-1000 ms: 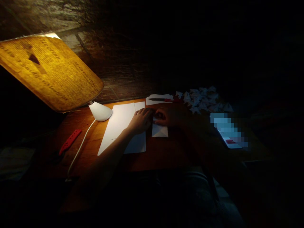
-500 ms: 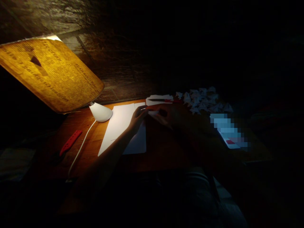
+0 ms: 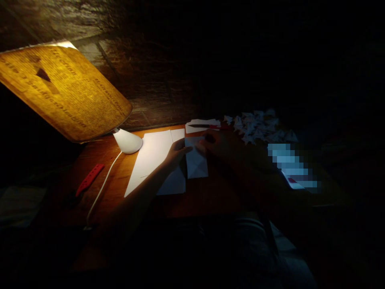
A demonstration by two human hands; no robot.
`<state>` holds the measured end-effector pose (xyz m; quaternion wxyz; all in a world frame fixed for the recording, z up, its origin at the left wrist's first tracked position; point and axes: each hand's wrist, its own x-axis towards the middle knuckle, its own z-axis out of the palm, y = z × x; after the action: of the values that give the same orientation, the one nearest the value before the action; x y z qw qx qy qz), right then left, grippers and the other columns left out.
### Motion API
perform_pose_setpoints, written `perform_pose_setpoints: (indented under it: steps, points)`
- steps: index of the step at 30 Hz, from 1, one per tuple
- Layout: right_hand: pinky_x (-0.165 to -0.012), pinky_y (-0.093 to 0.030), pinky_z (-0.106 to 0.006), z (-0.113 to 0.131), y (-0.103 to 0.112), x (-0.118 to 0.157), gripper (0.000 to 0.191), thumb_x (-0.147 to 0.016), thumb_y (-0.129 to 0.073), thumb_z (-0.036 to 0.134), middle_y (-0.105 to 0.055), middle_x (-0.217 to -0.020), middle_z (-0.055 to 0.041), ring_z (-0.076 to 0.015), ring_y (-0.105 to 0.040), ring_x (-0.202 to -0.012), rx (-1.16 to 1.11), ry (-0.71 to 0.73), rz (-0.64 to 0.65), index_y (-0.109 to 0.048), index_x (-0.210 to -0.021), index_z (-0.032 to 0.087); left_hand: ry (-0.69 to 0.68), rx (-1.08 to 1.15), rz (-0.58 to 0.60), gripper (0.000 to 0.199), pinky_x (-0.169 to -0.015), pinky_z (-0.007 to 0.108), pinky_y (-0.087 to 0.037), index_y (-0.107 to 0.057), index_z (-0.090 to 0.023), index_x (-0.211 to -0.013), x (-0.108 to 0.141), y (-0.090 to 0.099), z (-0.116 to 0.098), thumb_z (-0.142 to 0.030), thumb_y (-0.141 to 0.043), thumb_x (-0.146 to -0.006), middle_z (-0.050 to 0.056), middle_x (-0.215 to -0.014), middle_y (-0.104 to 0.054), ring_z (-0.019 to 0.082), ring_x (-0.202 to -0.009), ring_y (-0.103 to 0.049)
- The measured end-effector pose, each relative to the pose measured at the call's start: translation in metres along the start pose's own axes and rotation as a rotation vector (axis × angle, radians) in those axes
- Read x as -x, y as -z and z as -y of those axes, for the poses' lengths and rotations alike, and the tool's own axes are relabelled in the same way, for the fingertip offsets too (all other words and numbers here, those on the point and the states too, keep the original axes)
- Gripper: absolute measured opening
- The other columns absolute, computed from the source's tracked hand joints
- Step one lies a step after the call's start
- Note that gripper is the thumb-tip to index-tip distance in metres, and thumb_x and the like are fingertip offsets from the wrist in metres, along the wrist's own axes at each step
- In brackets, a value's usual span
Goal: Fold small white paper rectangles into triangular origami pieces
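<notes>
A small creased piece of paper [image 3: 197,162] hangs between my two hands, its lower part towards me. My left hand [image 3: 177,152] pinches its left edge near the top. My right hand [image 3: 214,141], dim in shadow, has its fingers closed on the upper right part. Larger white sheets [image 3: 155,154] lie under and beside my left hand. Beyond my hands, a knife [image 3: 200,126] with a dark blade and red handle rests on a small stack of paper [image 3: 197,121].
At the left, a lit lamp [image 3: 128,141] with a printed yellow shade stands on the wooden table [image 3: 105,154]. Its white cord runs beside a red strap-like object [image 3: 90,178]. Folded paper pieces [image 3: 255,124] are heaped at the back right, near a glowing phone [image 3: 293,164].
The paper between my hands was seen nearly edge-on and now shows its broad creased face. My left hand has shifted slightly down, and my right hand slightly right.
</notes>
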<state>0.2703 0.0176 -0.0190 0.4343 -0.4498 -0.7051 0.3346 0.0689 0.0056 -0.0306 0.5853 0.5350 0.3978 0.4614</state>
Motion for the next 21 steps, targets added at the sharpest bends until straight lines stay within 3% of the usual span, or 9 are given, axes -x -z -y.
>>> perform_pose_setpoints:
  steps: [7,15,21]
  points:
    - [-0.078,-0.055,-0.039,-0.014,-0.003,-0.004,0.028,-0.078,-0.072,0.042,-0.072,-0.094,-0.0043,-0.0247,-0.069,-0.089,-0.218,-0.060,0.130,-0.064,-0.098,0.024,-0.069,-0.092,0.000,0.032,-0.072,0.030,-0.054,-0.072,-0.016,-0.095,0.000,0.002,0.002,-0.034,-0.084,-0.072,0.004,-0.087,-0.076,0.020,-0.078,-0.071]
    - [-0.079,-0.058,-0.039,-0.020,-0.003,-0.007,0.029,-0.082,-0.072,0.049,-0.073,-0.093,-0.0044,-0.0231,-0.069,-0.086,-0.275,-0.128,0.009,-0.067,-0.093,0.023,-0.063,-0.059,0.094,0.065,-0.085,0.037,-0.061,-0.066,-0.019,-0.130,0.002,0.001,0.000,-0.034,-0.089,-0.071,0.011,-0.112,-0.078,0.027,-0.100,-0.075]
    - [-0.076,-0.058,-0.036,-0.014,-0.001,-0.005,0.033,-0.076,-0.083,0.044,-0.078,-0.093,-0.0056,-0.0234,-0.070,-0.085,-0.299,-0.149,0.070,-0.073,-0.098,0.022,-0.075,-0.068,0.083,0.061,-0.083,0.036,-0.061,-0.069,-0.015,-0.126,0.001,0.004,0.004,-0.038,-0.089,-0.073,0.012,-0.110,-0.078,0.026,-0.095,-0.076]
